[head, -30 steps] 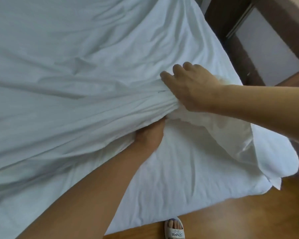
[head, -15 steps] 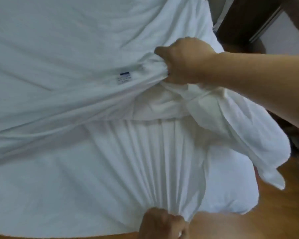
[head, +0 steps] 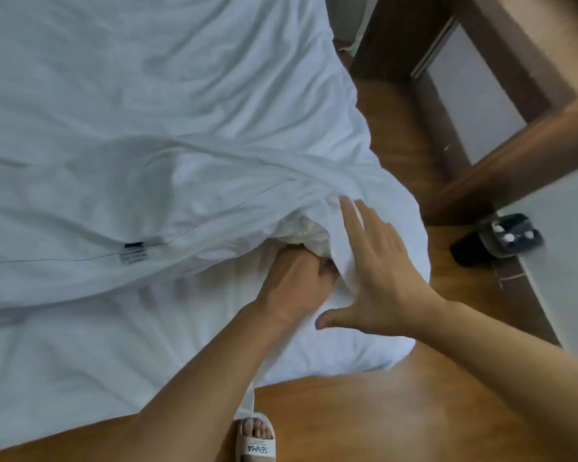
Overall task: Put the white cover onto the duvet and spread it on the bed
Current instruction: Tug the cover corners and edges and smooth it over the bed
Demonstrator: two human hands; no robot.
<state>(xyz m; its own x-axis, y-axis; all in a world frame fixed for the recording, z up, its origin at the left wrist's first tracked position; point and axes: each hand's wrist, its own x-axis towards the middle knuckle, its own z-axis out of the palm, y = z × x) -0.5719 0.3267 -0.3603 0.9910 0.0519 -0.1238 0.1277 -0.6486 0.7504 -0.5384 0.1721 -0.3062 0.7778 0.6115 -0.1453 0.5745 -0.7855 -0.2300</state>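
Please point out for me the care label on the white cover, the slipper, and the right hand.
care label (head: 133, 253): head view, on the middle of the small white tag.
slipper (head: 256, 445): head view, on its printed strap.
right hand (head: 377, 271): head view, on the back of the hand.

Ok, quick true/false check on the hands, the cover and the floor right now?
1. The right hand lies flat with straight fingers on the cover. True.
2. The left hand hangs free above the bed. False: it reaches into the cover's opening.
3. A label shows on the cover's seam. True.
4. Both feet are bare. False: one slipper shows on the wood floor.
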